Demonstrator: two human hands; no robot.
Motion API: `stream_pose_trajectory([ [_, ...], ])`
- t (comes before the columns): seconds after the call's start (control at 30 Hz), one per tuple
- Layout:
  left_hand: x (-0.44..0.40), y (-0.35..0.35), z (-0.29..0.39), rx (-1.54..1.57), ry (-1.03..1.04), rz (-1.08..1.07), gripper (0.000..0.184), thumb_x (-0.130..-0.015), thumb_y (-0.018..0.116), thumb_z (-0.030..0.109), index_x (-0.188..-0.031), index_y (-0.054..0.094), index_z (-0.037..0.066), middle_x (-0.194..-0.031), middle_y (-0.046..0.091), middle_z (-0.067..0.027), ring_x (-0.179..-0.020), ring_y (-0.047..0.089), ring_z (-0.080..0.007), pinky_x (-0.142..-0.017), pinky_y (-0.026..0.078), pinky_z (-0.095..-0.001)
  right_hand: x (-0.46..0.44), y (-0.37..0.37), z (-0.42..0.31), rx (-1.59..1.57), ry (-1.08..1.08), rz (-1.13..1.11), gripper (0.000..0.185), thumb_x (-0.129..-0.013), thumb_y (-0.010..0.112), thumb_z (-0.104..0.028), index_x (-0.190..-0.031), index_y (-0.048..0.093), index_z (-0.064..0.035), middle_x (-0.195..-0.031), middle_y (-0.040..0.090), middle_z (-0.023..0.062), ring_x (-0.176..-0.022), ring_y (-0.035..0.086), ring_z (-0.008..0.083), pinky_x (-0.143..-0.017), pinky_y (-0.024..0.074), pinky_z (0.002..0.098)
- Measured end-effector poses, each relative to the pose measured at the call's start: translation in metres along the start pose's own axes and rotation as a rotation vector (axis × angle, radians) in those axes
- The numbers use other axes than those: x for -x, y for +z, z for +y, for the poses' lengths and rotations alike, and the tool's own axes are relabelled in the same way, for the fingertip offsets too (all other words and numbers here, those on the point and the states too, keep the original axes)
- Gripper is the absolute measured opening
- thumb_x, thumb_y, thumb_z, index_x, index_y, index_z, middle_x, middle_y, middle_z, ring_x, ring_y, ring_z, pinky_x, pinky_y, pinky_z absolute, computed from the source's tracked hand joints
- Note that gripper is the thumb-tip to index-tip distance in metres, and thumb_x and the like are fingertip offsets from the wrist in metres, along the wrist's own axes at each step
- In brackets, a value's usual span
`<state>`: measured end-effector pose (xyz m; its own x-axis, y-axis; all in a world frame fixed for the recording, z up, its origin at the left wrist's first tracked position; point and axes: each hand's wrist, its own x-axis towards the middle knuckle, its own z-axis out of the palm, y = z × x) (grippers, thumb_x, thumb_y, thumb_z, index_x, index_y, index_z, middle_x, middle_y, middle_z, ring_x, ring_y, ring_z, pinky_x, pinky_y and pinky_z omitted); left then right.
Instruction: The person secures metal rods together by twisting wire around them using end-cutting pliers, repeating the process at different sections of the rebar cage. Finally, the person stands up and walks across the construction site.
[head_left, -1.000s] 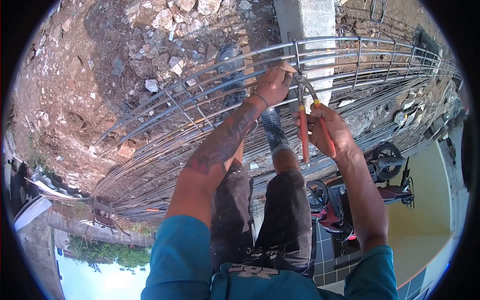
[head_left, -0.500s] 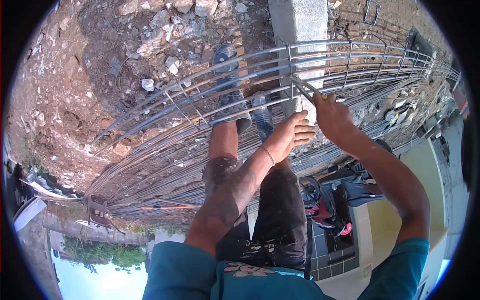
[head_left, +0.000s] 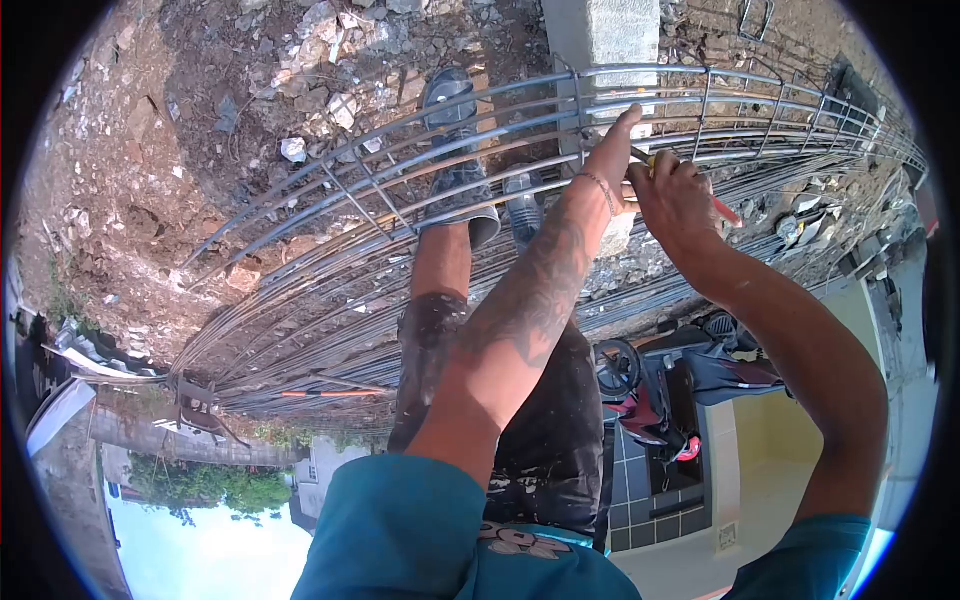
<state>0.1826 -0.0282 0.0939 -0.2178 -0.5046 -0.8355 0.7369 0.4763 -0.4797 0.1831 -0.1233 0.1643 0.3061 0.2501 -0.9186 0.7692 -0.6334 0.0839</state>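
Observation:
A long cage of steel bars (head_left: 520, 125) with square stirrups runs across the view. My right hand (head_left: 680, 200) is closed on pliers with red handles (head_left: 727, 212); their jaws point left toward a stirrup and are mostly hidden. My left hand (head_left: 618, 160) lies at the cage beside the pliers, one finger pointing up. Its other fingers are largely hidden, and I cannot make out whether they hold anything.
A concrete beam (head_left: 622, 40) lies under the cage. Many loose bars (head_left: 290, 350) spread below it. My boots stand on rubble (head_left: 330, 60). A red motorbike (head_left: 640, 410) is at the lower right, near a tiled floor (head_left: 632, 505).
My left hand left the cage, came down with fingers spread, then moved back up to it. My right hand turned over with the pliers and moved slightly up and right.

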Motion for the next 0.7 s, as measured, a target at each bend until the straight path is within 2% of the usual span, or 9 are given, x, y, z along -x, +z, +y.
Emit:
stream_pose_trajectory([
  [0.03, -0.082, 0.01, -0.019, 0.128, 0.086, 0.147, 0.053, -0.079, 0.066, 0.046, -0.102, 0.053, -0.001, -0.087, 0.056, -0.0145, -0.075, 0.056, -0.0266, -0.068, 0.05, -0.0443, -0.003, -0.004, 0.001, 0.054, 0.01, -0.014, 0.021, -0.086, 0.056, -0.013, -0.103, 0.051, -0.0024, -0.092, 0.052, 0.014, -0.078, 0.063, 0.0285, -0.06, 0.0554, 0.037],
  [0.07, -0.068, 0.02, -0.016, 0.325, 0.149, 0.258, 0.041, -0.08, 0.068, 0.03, -0.097, 0.058, -0.006, -0.072, 0.059, -0.0129, -0.054, 0.055, -0.0213, -0.044, 0.042, -0.0372, -0.004, -0.007, 0.002, 0.108, 0.012, -0.035, 0.02, -0.086, 0.055, -0.013, -0.103, 0.051, -0.0029, -0.092, 0.052, 0.0136, -0.081, 0.062, 0.0286, -0.063, 0.0552, 0.0371],
  [0.13, -0.068, 0.006, -0.018, 0.326, 0.071, 0.16, 0.026, -0.085, 0.061, 0.022, -0.088, 0.055, -0.002, -0.067, 0.057, -0.0119, -0.048, 0.051, -0.0195, -0.039, 0.038, -0.0332, 0.004, -0.019, 0.004, 0.025, -0.006, -0.039, 0.027, -0.083, 0.059, -0.013, -0.105, 0.048, -0.0026, -0.093, 0.053, 0.0123, -0.082, 0.062, 0.0282, -0.068, 0.0542, 0.0408],
  [0.27, -0.062, -0.003, -0.032, 0.365, 0.108, 0.061, 0.009, -0.083, 0.055, 0.012, -0.084, 0.049, 0.005, -0.069, 0.055, -0.0089, -0.05, 0.052, -0.02, -0.038, 0.038, -0.0307, 0.013, -0.053, 0.035, -0.626, -0.032, -0.06, 0.05, -0.078, 0.068, -0.021, -0.115, 0.039, -0.0034, -0.095, 0.057, 0.0167, -0.087, 0.064, 0.028, -0.067, 0.0557, 0.0431],
  [0.37, -0.048, 0.005, -0.039, 0.416, 0.26, 0.103, 0.012, -0.084, 0.056, 0.016, -0.08, 0.05, 0.007, -0.06, 0.052, -0.0059, -0.05, 0.052, -0.0161, -0.038, 0.038, -0.0288, 0.015, -0.047, 0.062, -1.715, 0.526, -0.984, 0.04, -0.08, 0.072, -0.028, -0.096, 0.049, 0.001, -0.073, 0.057, 0.0122, -0.062, 0.061, 0.0208, -0.057, 0.0543, 0.0381],
  [0.47, -0.048, -0.011, -0.043, 0.293, 0.32, -0.033, 0.015, -0.084, 0.058, 0.018, -0.078, 0.05, 0.006, -0.06, 0.052, -0.0063, -0.052, 0.053, -0.0173, -0.042, 0.041, -0.0299, 0.012, -0.028, 0.044, -1.632, 0.423, -1.031, 0.033, -0.082, 0.07, -0.026, -0.087, 0.055, 0.0025, -0.069, 0.057, 0.0113, -0.06, 0.06, 0.0204, -0.057, 0.0538, 0.0388],
  [0.53, -0.056, -0.006, -0.046, 0.59, 0.278, -0.154, 0.021, -0.085, 0.061, 0.023, -0.09, 0.052, 0.005, -0.068, 0.054, -0.0076, -0.057, 0.055, -0.0201, -0.054, 0.049, -0.0351, 0.011, -0.019, 0.047, -1.37, 0.392, -0.978, 0.025, -0.086, 0.064, -0.022, -0.087, 0.06, 0.0025, -0.073, 0.06, 0.015, -0.064, 0.064, 0.0252, -0.06, 0.0548, 0.0412],
  [0.6, -0.039, 0.002, -0.027, 0.621, 0.131, -0.116, 0.031, -0.088, 0.061, 0.029, -0.104, 0.048, 0.006, -0.076, 0.054, -0.0082, -0.059, 0.055, -0.021, -0.057, 0.052, -0.0394, 0.011, -0.006, 0.06, -0.354, -0.111, -0.249, 0.02, -0.088, 0.058, -0.018, -0.086, 0.062, 0.0015, -0.076, 0.063, 0.0172, -0.073, 0.067, 0.0306, -0.064, 0.056, 0.0414],
  [0.7, -0.021, 0.024, 0.005, 0.828, 0.0, 0.113, 0.045, -0.089, 0.061, 0.038, -0.115, 0.042, 0.007, -0.082, 0.055, -0.0087, -0.06, 0.056, -0.0218, -0.057, 0.052, -0.041, 0.007, -0.022, 0.049, -0.364, 0.128, -0.16, 0.012, -0.081, 0.062, -0.011, -0.081, 0.058, 0.0007, -0.084, 0.066, 0.0174, -0.075, 0.068, 0.0292, -0.064, 0.0568, 0.0388],
])
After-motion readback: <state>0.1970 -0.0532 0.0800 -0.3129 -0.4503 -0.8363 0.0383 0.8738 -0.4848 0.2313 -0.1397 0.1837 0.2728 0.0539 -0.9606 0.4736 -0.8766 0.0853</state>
